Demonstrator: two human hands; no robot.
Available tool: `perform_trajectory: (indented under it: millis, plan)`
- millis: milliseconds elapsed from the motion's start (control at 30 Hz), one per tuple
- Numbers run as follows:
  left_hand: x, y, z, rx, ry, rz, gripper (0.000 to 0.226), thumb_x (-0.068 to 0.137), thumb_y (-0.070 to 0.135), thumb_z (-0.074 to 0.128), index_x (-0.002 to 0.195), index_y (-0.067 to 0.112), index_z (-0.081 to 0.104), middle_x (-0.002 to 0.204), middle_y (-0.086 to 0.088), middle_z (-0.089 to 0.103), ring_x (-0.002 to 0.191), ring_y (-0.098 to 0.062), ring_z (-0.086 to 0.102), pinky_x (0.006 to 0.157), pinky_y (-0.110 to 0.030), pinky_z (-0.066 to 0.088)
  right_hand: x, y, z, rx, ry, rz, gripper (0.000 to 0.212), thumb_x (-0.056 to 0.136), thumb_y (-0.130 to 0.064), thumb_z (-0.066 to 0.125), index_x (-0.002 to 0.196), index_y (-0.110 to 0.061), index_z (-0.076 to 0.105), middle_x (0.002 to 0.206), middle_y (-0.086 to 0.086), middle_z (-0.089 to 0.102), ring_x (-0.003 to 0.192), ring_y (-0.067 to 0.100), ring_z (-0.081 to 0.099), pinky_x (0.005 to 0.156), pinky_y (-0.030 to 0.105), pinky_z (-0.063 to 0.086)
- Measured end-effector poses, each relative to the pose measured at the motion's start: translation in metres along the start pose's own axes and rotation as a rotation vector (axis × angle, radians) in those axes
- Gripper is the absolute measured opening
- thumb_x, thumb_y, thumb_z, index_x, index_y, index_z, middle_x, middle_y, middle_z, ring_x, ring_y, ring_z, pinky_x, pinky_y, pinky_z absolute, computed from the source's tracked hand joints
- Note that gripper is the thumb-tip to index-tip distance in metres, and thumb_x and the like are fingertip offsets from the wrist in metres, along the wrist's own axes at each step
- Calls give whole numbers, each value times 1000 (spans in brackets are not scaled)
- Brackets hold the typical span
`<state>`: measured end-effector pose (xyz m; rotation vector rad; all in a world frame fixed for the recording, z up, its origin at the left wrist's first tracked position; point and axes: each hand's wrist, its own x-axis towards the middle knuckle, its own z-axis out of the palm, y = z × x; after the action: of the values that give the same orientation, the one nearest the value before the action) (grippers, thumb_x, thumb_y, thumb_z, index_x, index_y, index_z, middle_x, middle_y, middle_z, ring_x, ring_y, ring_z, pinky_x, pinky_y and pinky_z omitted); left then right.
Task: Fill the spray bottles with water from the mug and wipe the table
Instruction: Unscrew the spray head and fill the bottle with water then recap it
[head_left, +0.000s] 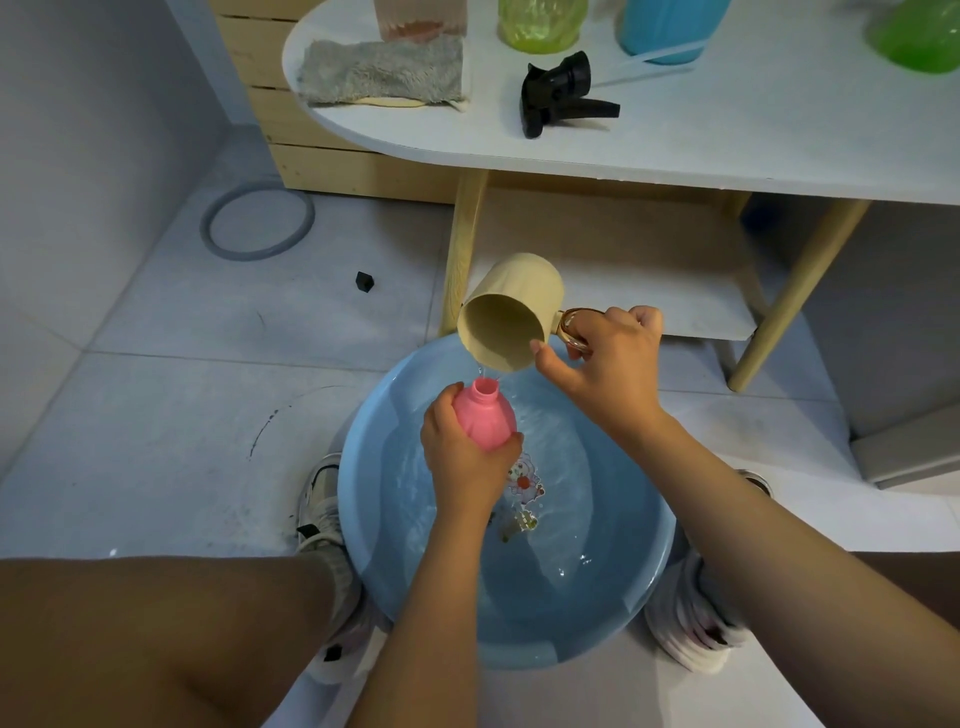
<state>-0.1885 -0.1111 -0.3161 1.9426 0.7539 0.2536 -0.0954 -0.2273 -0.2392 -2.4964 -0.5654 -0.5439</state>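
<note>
Your white counter (727, 130) runs across the top of the view. Below it, on the floor between your shoes, sits the blue basin (358, 499), holding water. On the counter stand four bottles, cut off by the frame: a pinkish clear bottle (415, 21), a yellow-green bottle (540, 26), a blue bottle (670, 26) and a green bottle (919, 41). A grey cloth (384, 70) lies at the counter's left end, just in front of the pinkish bottle.

Your right hand (608, 374) holds the beige mug (514, 312) over the basin, fingers curled through its handle and thumb against the rim. The mug is tipped, mouth toward you, with a thin stream of water running from its lower lip. Your left hand (460, 457) grips the pink spray bottle (485, 415) round its body, upright above the water, its open neck just under the mug's lip.

A black spray head (558, 93) lies on its side on the counter, near the blue bottle, its clear tube trailing off to the right.
</note>
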Motion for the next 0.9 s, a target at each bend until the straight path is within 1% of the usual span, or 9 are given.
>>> perform_trajectory:
  millis: [133, 267, 367, 467, 667, 767, 900]
  plan:
    - [0, 0, 0, -10, 3, 2, 90, 58, 26, 88, 131, 31, 35, 127, 6, 39, 115, -18, 42, 87, -42, 53, -1, 0, 1, -9, 42, -43, 42, 79, -54, 49, 58, -19, 39, 53, -9, 36, 55, 15, 35, 72, 26, 13]
    - [0, -1, -1, -11, 2, 8, 90, 58, 26, 87, 130, 32, 35, 118, 14, 34, 114, -19, 42, 87, -45, 52, 0, 2, 2, -21, 71, -72, 41, 78, -53, 51, 58, -19, 40, 53, -9, 36, 55, 15, 35, 73, 32, 20]
    - [0, 0, -1, -5, 0, 6, 90, 58, 27, 88, 130, 32, 34, 121, 12, 36, 114, -19, 43, 87, -45, 53, -1, 2, 3, -34, 103, -88, 43, 77, -53, 53, 57, -15, 46, 54, -9, 36, 54, 17, 38, 74, 33, 22]
    - [0, 0, 0, -4, 3, 0, 90, 57, 27, 88, 130, 31, 35, 126, 7, 39, 114, -19, 43, 87, -45, 53, -1, 3, 3, -54, 127, -106, 44, 77, -52, 53, 57, -13, 50, 52, -4, 44, 54, 21, 44, 76, 33, 23]
    - [0, 0, -1, -11, 4, 2, 89, 58, 26, 87, 131, 30, 35, 125, 8, 39, 115, -19, 41, 88, -45, 52, -1, 3, 4, -79, 165, -151, 45, 76, -52, 54, 57, -12, 51, 52, 1, 49, 55, 24, 48, 78, 34, 25]
    - [0, 1, -1, -14, 1, 0, 89, 59, 25, 87, 132, 29, 35, 128, 5, 39, 114, -19, 41, 86, -44, 53, -1, 3, 5, -90, 189, -185, 43, 76, -50, 55, 58, -11, 52, 53, 1, 51, 56, 24, 49, 80, 34, 26]
    - [0, 3, -1, -12, 0, 3, 89, 59, 26, 87, 132, 28, 35, 126, 6, 39, 114, -18, 42, 87, -43, 53, -1, 3, 4, -109, 215, -223, 43, 76, -49, 57, 58, -10, 52, 55, 0, 53, 56, 23, 50, 81, 34, 26]
